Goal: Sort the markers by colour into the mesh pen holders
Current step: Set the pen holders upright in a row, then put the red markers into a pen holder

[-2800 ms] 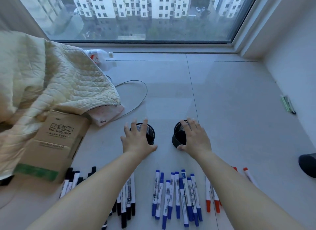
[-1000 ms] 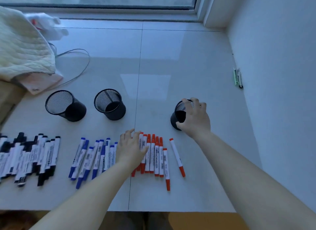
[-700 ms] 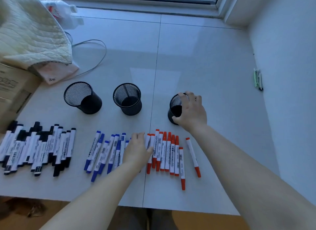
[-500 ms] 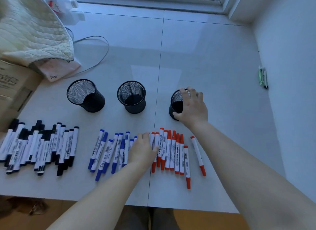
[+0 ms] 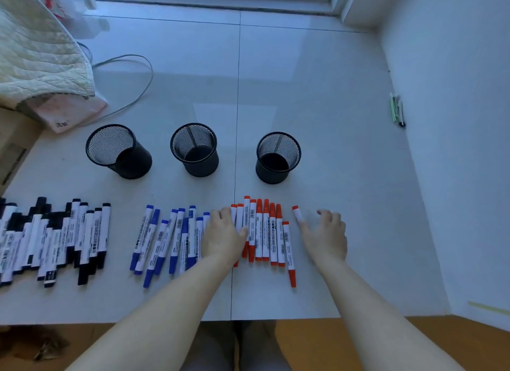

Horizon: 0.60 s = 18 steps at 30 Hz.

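- Black mesh makes up all three pen holders, which we see standing upright in a row on the pale tiled surface (image 5: 317,94): the left holder (image 5: 118,151), the middle holder (image 5: 195,149) and the right holder (image 5: 278,157), well apart from one another, with no markers inside that we can see.
- In front of them the markers lie flat in three groups: the black markers (image 5: 52,241) at the far left, the blue markers (image 5: 168,241) in the middle and the red markers (image 5: 265,232) just in front of the right holder.
- Our left hand (image 5: 225,236) lies palm down over the gap between the blue and red groups, covering the nearest markers of both; its fingers are bent at the knuckles, and we cannot tell whether they grip a marker or only press on them.
- Our right hand (image 5: 325,236) rests just to the right of the red group, fingers loosely curled and spread, holding nothing that we can see.
- One single red marker (image 5: 298,213) lies apart from the group; only its far end shows beyond the right hand's forefinger, which lies on it.
- At the far left we see a quilted cream cloth (image 5: 36,53) over a cardboard box (image 5: 13,138), with a grey cable (image 5: 129,67) looping beside it.
- Against the right wall lies a small green and black pen-like thing (image 5: 397,111), too small to name.
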Each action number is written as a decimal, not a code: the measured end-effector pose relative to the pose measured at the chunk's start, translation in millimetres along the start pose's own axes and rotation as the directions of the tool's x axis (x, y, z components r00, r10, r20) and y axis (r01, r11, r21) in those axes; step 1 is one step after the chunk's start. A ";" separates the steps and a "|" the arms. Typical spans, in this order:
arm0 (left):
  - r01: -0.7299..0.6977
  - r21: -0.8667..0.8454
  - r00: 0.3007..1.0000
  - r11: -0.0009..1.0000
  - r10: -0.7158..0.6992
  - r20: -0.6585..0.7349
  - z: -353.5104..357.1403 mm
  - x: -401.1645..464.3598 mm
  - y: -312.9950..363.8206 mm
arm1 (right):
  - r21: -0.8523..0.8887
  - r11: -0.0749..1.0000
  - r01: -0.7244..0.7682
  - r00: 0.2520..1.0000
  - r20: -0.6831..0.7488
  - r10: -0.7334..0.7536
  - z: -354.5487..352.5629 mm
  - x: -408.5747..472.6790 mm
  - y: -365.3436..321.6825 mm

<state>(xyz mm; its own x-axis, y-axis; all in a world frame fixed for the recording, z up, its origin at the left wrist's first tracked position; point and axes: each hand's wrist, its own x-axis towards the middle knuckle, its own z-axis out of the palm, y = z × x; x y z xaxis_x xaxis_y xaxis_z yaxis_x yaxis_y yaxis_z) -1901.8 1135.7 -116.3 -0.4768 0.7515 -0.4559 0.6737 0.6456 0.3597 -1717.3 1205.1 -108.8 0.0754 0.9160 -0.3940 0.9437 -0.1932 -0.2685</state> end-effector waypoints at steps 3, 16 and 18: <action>0.011 -0.006 1.000 1.000 -0.011 -0.013 3.2 -1.8 2.0 | -0.056 0.997 0.052 0.998 0.046 -0.049 14.0 -15.0 5.6; 0.096 -0.082 0.995 0.992 -0.097 -0.011 11.7 -1.3 7.4 | 0.030 0.997 0.074 0.997 0.010 -0.075 39.6 -28.7 -1.1; 0.102 -0.068 0.994 0.992 -0.104 -0.026 13.5 -1.8 7.3 | 0.026 0.998 0.062 0.998 0.010 -0.063 40.2 -26.7 0.7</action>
<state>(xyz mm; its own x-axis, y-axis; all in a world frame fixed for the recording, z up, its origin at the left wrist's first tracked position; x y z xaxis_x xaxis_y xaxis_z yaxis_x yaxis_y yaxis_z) -1888.4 1137.3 -123.8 -0.5585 0.6836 -0.4698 0.5813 0.7266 0.3662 -1731.6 1166.4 -133.7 0.0130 0.9229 -0.3848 0.9380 -0.1446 -0.3151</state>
